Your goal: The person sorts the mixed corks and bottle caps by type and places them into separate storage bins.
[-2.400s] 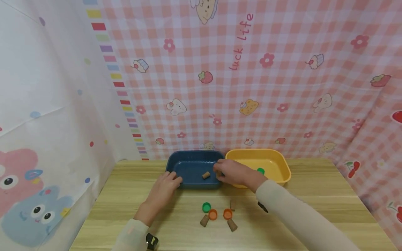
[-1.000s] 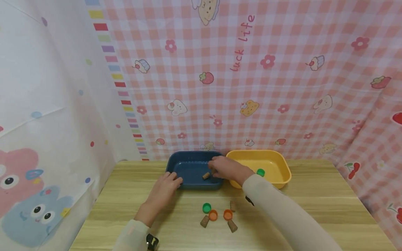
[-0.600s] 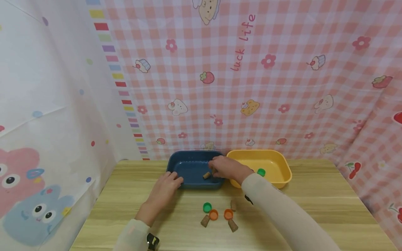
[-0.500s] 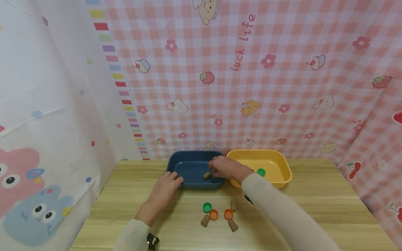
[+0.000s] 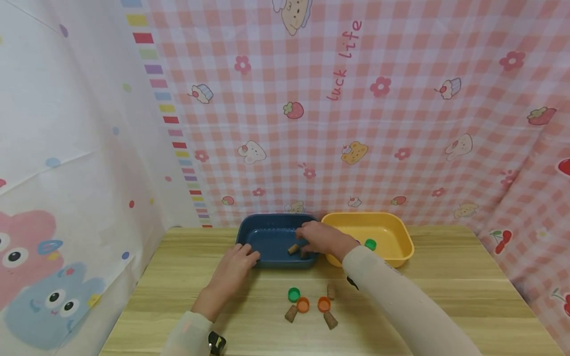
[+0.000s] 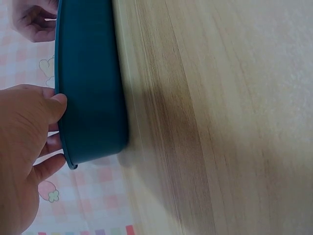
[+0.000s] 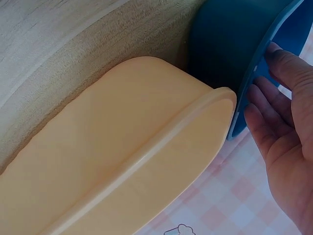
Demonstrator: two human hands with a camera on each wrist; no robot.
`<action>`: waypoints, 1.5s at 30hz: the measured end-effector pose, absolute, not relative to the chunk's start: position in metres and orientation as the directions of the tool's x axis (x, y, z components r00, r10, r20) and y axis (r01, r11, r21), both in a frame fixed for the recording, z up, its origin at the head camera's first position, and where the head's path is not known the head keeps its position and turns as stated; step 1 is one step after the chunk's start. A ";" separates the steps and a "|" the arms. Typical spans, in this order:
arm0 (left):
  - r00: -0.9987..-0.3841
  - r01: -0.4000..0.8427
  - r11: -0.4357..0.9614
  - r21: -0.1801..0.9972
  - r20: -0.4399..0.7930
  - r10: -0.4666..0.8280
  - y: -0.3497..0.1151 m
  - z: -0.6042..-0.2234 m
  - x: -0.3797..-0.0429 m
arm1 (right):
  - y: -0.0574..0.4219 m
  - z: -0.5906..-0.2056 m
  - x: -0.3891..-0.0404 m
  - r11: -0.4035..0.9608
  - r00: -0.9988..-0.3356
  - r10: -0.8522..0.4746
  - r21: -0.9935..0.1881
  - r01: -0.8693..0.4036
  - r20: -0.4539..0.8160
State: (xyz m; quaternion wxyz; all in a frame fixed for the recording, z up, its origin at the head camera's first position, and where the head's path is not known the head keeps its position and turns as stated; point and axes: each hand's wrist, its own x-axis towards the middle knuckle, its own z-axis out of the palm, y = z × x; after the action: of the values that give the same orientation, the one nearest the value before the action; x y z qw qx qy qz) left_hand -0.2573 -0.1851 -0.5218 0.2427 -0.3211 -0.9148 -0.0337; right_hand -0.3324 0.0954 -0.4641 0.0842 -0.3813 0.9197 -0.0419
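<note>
My left hand (image 5: pixel 233 267) holds the near-left rim of the blue bin (image 5: pixel 276 264). In the left wrist view, the thumb of the left hand (image 6: pixel 24 117) lies outside the wall and the fingers reach over the rim. My right hand (image 5: pixel 324 238) hovers over the bin's right end, thumb and fingers parted with nothing between them, as the right wrist view also shows. One cork (image 5: pixel 293 248) lies on the bin's floor. Another cork (image 5: pixel 305 253) is just below the right fingers.
Right beside the blue bin stands a yellow bin (image 5: pixel 403 252) containing a green cap (image 5: pixel 370 244). On the wooden table (image 5: pixel 445 296) in front lie another green cap (image 5: pixel 294 294), two orange caps (image 5: pixel 303 304) and several corks (image 5: pixel 330 320). A checked cloth (image 5: pixel 401 173) hangs behind.
My right hand has moved a little left, farther over the blue bin. Its fingers have parted and let go of a cork, which is now in the bin. My left hand stays put.
</note>
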 end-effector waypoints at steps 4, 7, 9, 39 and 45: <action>-0.682 0.601 0.794 -0.088 0.462 0.567 -0.185 -0.522 -0.257 | 0.096 -0.464 -0.332 0.713 -0.701 -0.701 -0.133 -0.689 -0.128; -0.685 0.600 0.795 -0.084 0.460 0.565 -0.185 -0.522 -0.257 | 0.097 -0.464 -0.331 0.712 -0.701 -0.702 -0.131 -0.689 -0.125; -0.687 0.600 0.796 -0.084 0.457 0.566 -0.185 -0.522 -0.257 | 0.098 -0.463 -0.330 0.710 -0.699 -0.704 -0.132 -0.691 -0.125; -0.705 0.591 0.803 -0.078 0.433 0.562 -0.186 -0.523 -0.255 | 0.123 -0.445 -0.304 0.646 -0.648 -0.761 -0.138 -0.751 -0.038; -0.710 0.592 0.803 -0.069 0.428 0.559 -0.185 -0.522 -0.256 | 0.131 -0.439 -0.293 0.642 -0.646 -0.764 -0.101 -0.760 0.003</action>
State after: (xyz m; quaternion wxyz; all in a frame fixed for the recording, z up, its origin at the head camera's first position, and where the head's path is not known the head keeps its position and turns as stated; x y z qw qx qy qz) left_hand -0.2556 -0.1855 -0.5222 0.2194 -0.3115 -0.9238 -0.0369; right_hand -0.2934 0.1309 -0.4391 0.0197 -0.4204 0.9059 -0.0465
